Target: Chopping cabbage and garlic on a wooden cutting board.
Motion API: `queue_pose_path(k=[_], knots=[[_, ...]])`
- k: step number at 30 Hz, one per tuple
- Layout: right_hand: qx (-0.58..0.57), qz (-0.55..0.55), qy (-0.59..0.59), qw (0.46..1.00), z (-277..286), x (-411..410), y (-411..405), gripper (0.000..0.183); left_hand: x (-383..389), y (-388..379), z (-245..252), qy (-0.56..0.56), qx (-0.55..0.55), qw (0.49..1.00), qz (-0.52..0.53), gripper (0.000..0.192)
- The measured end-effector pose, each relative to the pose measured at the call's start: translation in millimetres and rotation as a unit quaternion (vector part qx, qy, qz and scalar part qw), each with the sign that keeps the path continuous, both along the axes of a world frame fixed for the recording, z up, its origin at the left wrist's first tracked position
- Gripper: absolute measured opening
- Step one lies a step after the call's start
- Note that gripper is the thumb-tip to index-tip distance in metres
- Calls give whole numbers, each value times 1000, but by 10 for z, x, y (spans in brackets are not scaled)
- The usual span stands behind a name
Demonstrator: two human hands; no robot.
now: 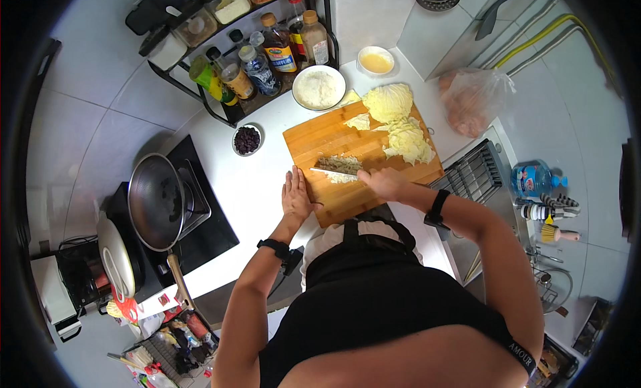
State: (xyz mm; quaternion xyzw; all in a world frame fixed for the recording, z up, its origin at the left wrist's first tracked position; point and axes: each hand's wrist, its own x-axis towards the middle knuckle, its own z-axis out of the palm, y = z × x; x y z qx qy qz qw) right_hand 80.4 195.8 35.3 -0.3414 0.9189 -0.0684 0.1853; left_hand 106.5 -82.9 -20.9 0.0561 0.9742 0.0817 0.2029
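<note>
My right hand [384,183] grips the handle of a kitchen knife [340,165], whose blade, speckled with bits, lies low over the wooden cutting board [345,203]. Finely chopped pale pieces [342,178] are spread around the blade. My left hand [296,197] rests flat at the board's left edge, fingers stretched out and thumb toward the near corner. Toward the board's far right corner lie napa cabbage leaves [388,104], more crumpled leaves [408,140] and a small torn piece [358,122].
Behind the board stand a bowl of white grains [319,87] and a bowl of yellowish liquid [376,61]. A small bowl of dark chopped pieces [247,140] is to the left, before a wok [156,202] on the cooktop. A bottle rack [220,119] lines the wall; a sink [458,250] is right.
</note>
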Motion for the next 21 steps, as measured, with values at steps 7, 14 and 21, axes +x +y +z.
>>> queue_pose_path(k=[7, 14, 21], knots=[[24, 9, -47, 999, 168, 120, 27, 36, -2, -4, 3, 0, -3, 1000, 1, 132], [28, -6, -62, 998, 185, -101, 15, 32, 16, -18, -10, 7, -10, 1000, 3, 131], [21, -22, -23, 999, 72, -146, -57, 32, 2, 22, 34, -25, -20, 999, 8, 129]])
